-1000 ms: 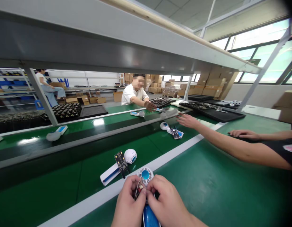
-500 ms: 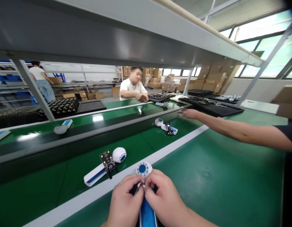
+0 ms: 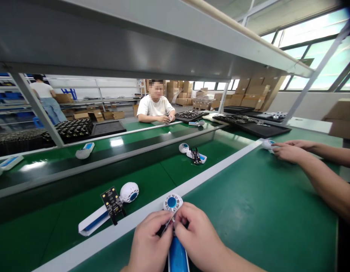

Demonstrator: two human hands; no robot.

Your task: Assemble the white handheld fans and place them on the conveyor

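**Fan-shaped white-and-blue plastic device under both hands, fingers pinched at its neck**

Left hand point(image 3: 152, 236): fingers grasping a thin flat plate point(image 3: 167, 224), seen nearly edge-on, tilted. Right hand point(image 3: 196, 236): fingers pinched on a small pale part point(image 3: 173, 219) right against that plate; mostly hidden, can't tell exactly what.

Device: the round white head point(image 3: 172, 203) sits just beyond the fingertips, facing up. Bright blue disc in the centre, ring of grey slots around it, white rim. Long blue handle point(image 3: 178, 255) with white edge runs back toward the wearer, between and below the hands. Neck covered by fingers. Near end cut off by frame.

Under it: smooth green worktop point(image 3: 256, 211), spreading right of the right fingers. White strip point(image 3: 214, 172) crosses just beyond the fingertips.

Past the left fingers, to their left: similar white device with blue channel in its handle point(image 3: 93, 222), black circuit board with yellowish squares point(image 3: 112, 203) lying across it. Well right of the right fingers: a co-worker's hand point(image 3: 289, 152) at another white-and-blue head point(image 3: 267, 144).
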